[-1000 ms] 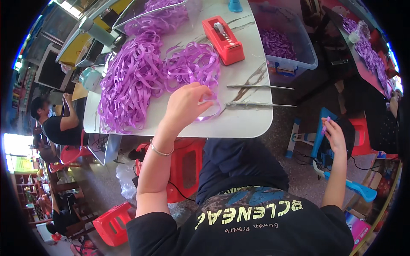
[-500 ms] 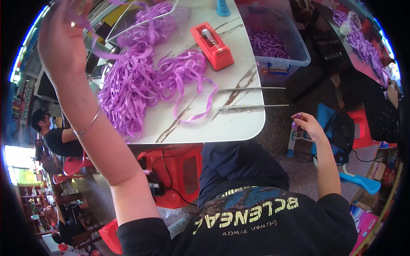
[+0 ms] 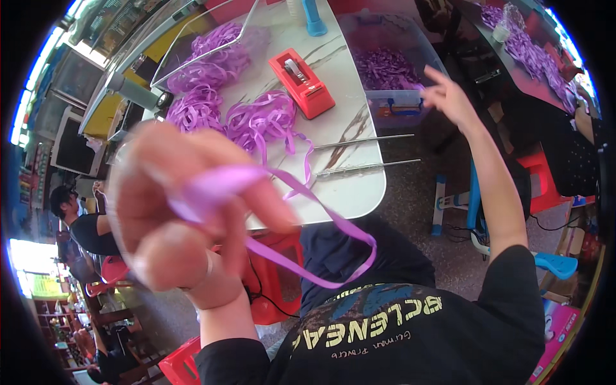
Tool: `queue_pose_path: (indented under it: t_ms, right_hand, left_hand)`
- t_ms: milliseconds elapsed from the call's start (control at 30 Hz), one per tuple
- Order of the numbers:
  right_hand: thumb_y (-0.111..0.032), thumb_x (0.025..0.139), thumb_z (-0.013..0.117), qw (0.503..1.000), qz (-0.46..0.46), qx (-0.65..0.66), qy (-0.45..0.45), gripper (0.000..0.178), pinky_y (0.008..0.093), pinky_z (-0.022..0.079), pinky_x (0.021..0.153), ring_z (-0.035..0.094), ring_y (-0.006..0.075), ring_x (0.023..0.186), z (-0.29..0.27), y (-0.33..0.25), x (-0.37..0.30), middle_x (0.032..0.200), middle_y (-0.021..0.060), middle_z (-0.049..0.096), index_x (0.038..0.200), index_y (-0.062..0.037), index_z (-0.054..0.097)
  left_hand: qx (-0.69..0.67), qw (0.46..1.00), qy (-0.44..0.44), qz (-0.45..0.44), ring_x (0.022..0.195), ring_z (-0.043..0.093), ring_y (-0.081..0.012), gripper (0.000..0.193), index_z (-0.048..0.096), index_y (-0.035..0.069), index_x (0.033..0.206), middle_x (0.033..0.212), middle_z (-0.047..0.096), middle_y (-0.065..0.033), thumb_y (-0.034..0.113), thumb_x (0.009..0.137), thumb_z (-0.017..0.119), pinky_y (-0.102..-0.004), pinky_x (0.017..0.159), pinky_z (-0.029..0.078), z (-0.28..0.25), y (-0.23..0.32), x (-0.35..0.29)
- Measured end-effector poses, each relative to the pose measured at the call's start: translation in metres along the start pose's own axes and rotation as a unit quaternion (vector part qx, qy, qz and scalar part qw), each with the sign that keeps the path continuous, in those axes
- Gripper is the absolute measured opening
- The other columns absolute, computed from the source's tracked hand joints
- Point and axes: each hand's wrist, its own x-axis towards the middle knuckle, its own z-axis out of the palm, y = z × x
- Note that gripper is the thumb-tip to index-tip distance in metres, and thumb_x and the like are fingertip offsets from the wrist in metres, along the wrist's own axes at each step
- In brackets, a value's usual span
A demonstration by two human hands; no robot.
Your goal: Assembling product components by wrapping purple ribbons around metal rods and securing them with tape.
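Note:
Close to the camera, my left hand [image 3: 173, 192] is closed on a purple ribbon [image 3: 314, 269], which loops out from its fingers over my lap; the hand is blurred. Beyond it, a heap of purple ribbon [image 3: 196, 109] and a smaller tangle [image 3: 263, 119] lie on the white marbled table [image 3: 346, 199]. My right hand [image 3: 449, 99] reaches out past the table's right side with its fingers apart, at the near edge of a clear plastic bin [image 3: 404, 102] that holds many purple ribbon pieces. A bit of purple shows just left of its fingertips.
On the table stands a red tape dispenser [image 3: 301, 83], beside a blue object [image 3: 314, 18]. Two thin metal rods [image 3: 398, 136] stick out over its right edge. A red stool [image 3: 276, 276] stands under the table. At far right, another person's arm [image 3: 584, 122] rests near more purple ribbon.
My left hand has come down from the upper left toward the camera, trailing ribbon. My right hand has moved forward to the bin, its fingers now spread.

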Motion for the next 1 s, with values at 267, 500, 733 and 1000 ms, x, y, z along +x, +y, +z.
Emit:
queue_pose_path:
  t_ms: [267, 500, 733, 1000]
  right_hand:
    - [-0.032, 0.090, 0.051, 0.926, -0.097, 0.291, -0.221, 0.048, 0.0258, 0.044, 0.079, 0.058, 0.0114, 0.086, 0.038, -0.076, -0.049, 0.101, 0.0094, 0.061, 0.124, 0.0003, 0.044]
    - [-0.029, 0.090, 0.051, 0.859, -0.014, 0.332, -0.389, 0.034, 0.0224, 0.043, 0.064, 0.055, 0.0090, 0.069, 0.050, -0.069, -0.118, 0.081, 0.0057, 0.060, 0.102, 0.0024, 0.055]
    - [-0.024, 0.088, 0.055, 0.868, 0.001, 0.410, -0.280, 0.025, 0.0198, 0.043, 0.059, 0.045, 0.0044, 0.051, 0.019, -0.029, -0.116, 0.060, -0.0005, 0.050, 0.081, 0.0001, 0.055]
    - [-0.021, 0.088, 0.055, 0.858, 0.023, 0.428, -0.283, 0.024, 0.0306, 0.049, 0.080, 0.053, 0.0081, 0.063, 0.001, -0.019, -0.120, 0.070, 0.0013, 0.053, 0.095, 0.0020, 0.056]
  left_hand:
    - [-0.025, 0.964, 0.035, -0.263, 0.052, 0.051, -0.0039, 0.019, 0.055, -0.002, 0.101, 0.083, 0.061, -0.0051, 0.000, 0.083, 0.051, -0.0160, 0.047, 0.039, 0.039, -0.065, -0.018]
    - [-0.145, 0.948, 0.084, -0.271, 0.046, 0.051, -0.0069, 0.007, 0.048, 0.001, 0.092, 0.099, 0.060, -0.0168, 0.005, 0.087, 0.047, -0.0176, 0.042, 0.041, 0.018, -0.097, -0.032]
    - [-0.120, 0.951, 0.084, -0.273, 0.043, 0.049, -0.0082, 0.001, 0.046, 0.005, 0.087, 0.101, 0.058, -0.0239, 0.005, 0.086, 0.045, -0.0157, 0.039, 0.037, -0.018, -0.116, -0.064]
    - [-0.123, 0.955, 0.090, -0.253, 0.073, 0.056, -0.0121, 0.002, 0.050, 0.004, 0.085, 0.100, 0.058, -0.0193, 0.005, 0.083, 0.049, -0.0219, 0.060, 0.045, -0.032, -0.130, -0.096]
